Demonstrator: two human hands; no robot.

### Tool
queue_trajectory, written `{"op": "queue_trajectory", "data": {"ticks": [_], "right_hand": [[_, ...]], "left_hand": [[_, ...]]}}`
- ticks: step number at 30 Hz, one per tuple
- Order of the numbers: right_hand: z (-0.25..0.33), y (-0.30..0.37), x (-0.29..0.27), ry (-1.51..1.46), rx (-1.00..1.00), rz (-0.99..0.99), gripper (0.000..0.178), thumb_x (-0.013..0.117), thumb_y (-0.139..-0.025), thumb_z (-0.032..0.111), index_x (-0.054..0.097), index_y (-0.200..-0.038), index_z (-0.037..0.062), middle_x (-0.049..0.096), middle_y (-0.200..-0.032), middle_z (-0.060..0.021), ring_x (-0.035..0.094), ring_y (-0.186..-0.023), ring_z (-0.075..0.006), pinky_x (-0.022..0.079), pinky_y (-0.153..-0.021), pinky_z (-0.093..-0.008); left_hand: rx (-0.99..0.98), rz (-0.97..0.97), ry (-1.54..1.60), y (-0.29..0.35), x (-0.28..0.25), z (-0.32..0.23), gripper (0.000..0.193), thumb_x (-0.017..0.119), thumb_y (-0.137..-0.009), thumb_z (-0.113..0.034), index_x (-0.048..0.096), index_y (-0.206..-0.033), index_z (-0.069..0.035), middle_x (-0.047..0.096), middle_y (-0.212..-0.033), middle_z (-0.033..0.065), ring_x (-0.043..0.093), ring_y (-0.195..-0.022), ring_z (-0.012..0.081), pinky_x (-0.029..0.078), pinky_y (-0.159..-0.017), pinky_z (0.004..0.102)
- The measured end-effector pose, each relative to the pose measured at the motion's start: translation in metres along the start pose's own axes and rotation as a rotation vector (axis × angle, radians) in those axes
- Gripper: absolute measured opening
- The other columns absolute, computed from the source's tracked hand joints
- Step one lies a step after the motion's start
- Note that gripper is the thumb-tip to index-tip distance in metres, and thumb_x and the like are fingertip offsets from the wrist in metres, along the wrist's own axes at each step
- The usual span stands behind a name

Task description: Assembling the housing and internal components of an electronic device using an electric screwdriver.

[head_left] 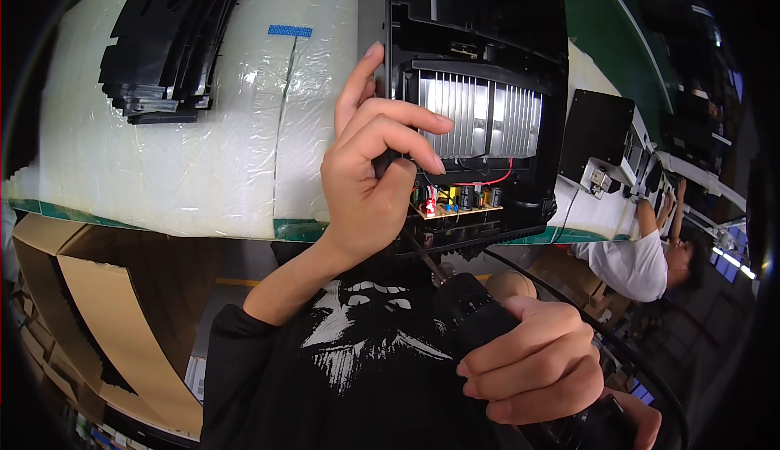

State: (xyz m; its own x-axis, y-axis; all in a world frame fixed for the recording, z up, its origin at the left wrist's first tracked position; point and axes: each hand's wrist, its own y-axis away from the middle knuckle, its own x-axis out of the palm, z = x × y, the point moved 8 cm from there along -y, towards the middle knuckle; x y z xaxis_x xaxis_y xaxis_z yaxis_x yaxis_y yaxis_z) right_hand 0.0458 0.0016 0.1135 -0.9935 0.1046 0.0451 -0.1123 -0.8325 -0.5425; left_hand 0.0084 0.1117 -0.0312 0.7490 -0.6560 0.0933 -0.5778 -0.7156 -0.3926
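Observation:
A black plastic housing (540, 186) lies on the table in front of me, its inside facing up. It holds a block of silver metal fins (479, 113) and a small circuit board (459, 210) with a red wire. My left hand (366, 157) straddles the housing's left wall, one finger outside and the others bent over the inner side. My right hand (536, 361) grips a black power screwdriver (471, 308). Its long bit points up and left to the housing's near edge, below my left hand; whether the tip touches is hard to tell.
Several black plastic panels (166, 44) lie stacked at the far left on the film-covered table (236, 149). A blue strip (290, 31) lies behind. Cardboard boxes (122, 312) stand below the table edge. At right are a black plate (597, 133) and a person (630, 267) in white.

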Motion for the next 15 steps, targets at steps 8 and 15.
{"op": "queue_trajectory", "data": {"ticks": [8,15], "right_hand": [[0.0,0.013,0.001,-0.048,-0.278,-0.102,0.024,0.041,-0.078,0.011,0.054,-0.069,-0.0079,0.058,-0.061,-0.0196,0.056,-0.046,-0.0264,0.053,-0.045,-0.0305],[-0.003,0.015,0.002,-0.071,-0.317,-0.162,0.079,0.009,-0.098,0.046,0.054,-0.07,-0.0124,0.056,-0.06,-0.0195,0.051,-0.042,-0.0284,0.052,-0.042,-0.0369]], "left_hand": [[-0.023,-0.044,0.086,0.003,0.002,0.002,0.022,0.061,-0.074,0.004,0.05,-0.065,-0.012,0.064,-0.092,0.0044,0.025,-0.135,0.0394,0.017,-0.11,0.0508],[-0.013,-0.065,0.112,0.004,-0.002,0.001,0.02,0.062,-0.074,0.001,0.047,-0.067,-0.011,0.061,-0.101,0.0081,0.024,-0.136,0.0407,0.017,-0.11,0.0501]]}}
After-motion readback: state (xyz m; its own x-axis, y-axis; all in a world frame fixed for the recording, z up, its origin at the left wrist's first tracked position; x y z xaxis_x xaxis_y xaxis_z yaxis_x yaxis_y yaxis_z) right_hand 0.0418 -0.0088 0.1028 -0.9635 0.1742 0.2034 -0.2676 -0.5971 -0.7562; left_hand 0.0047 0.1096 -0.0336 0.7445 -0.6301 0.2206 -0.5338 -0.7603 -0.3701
